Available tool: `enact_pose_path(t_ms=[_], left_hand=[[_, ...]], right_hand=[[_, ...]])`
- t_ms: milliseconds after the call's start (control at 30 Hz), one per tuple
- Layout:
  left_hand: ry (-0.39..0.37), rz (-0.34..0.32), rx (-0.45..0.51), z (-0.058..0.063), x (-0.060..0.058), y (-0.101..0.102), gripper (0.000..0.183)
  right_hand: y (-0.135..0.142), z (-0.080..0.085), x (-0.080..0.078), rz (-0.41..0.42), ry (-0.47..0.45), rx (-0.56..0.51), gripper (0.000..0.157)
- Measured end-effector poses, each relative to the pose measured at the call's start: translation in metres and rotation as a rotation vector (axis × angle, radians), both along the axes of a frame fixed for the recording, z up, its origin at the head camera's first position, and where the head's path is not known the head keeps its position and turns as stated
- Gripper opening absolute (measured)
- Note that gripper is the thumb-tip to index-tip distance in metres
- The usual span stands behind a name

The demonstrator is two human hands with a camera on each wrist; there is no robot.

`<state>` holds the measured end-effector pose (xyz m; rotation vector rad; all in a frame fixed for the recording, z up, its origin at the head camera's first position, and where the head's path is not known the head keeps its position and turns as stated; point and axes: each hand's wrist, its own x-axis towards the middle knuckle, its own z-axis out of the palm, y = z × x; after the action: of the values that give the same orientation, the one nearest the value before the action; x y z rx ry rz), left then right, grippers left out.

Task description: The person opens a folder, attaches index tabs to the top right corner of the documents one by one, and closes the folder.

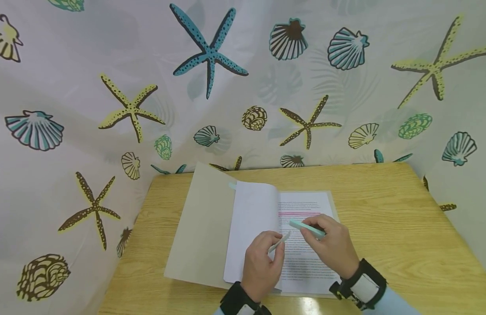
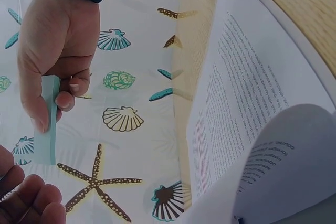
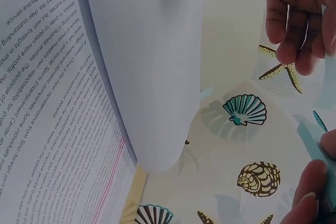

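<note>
Over the printed page (image 1: 306, 271), my right hand (image 1: 333, 247) pinches a flat, light teal highlighter (image 1: 296, 225) between thumb and fingers. Its body (image 2: 51, 129) shows clearly in the left wrist view. To the left of it, my left hand (image 1: 262, 262) pinches a slim pale piece, like a pen cap (image 1: 281, 241), pointing up toward the highlighter. The two held pieces are apart, a short gap between them. Pink lines (image 1: 299, 214) run across the upper text of the page. In the right wrist view, the left hand's fingers (image 3: 294, 30) appear at the upper right.
The open folder's beige cover (image 1: 203, 227) lies to the left, with a turned white sheet (image 1: 252, 214) curling up beside the page. Everything rests on a wooden table (image 1: 404, 227). A cloth printed with starfish and shells (image 1: 235, 26) hangs behind and at both sides.
</note>
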<state>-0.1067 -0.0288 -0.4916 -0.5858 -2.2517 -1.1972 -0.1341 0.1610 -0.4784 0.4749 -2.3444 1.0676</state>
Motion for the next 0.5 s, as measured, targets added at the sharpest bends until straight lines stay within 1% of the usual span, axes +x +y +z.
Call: enact_pose_path(t_ms=[100, 167, 233, 333, 433, 500], left_hand=[[-0.005, 0.002, 0.0, 0.0, 0.0, -0.001, 0.009], [-0.005, 0.004, 0.001, -0.001, 0.001, -0.001, 0.009], [-0.007, 0.004, 0.002, -0.001, 0.001, -0.001, 0.009], [-0.012, 0.004, 0.001, -0.001, 0.001, -0.002, 0.008], [-0.022, 0.003, -0.001, -0.001, 0.002, -0.003, 0.007], [-0.026, 0.001, 0.0, -0.001, 0.002, -0.003, 0.006]], right_hand=[[0.004, 0.0, -0.001, -0.014, -0.017, 0.018, 0.021], [0.009, -0.001, -0.003, -0.043, -0.056, 0.032, 0.019], [0.017, -0.002, -0.005, -0.085, -0.132, 0.042, 0.016], [0.035, -0.006, -0.011, -0.135, -0.283, 0.055, 0.014], [0.058, -0.015, -0.019, -0.16, -0.421, 0.071, 0.021], [0.073, -0.023, -0.024, -0.175, -0.489, 0.077, 0.028]])
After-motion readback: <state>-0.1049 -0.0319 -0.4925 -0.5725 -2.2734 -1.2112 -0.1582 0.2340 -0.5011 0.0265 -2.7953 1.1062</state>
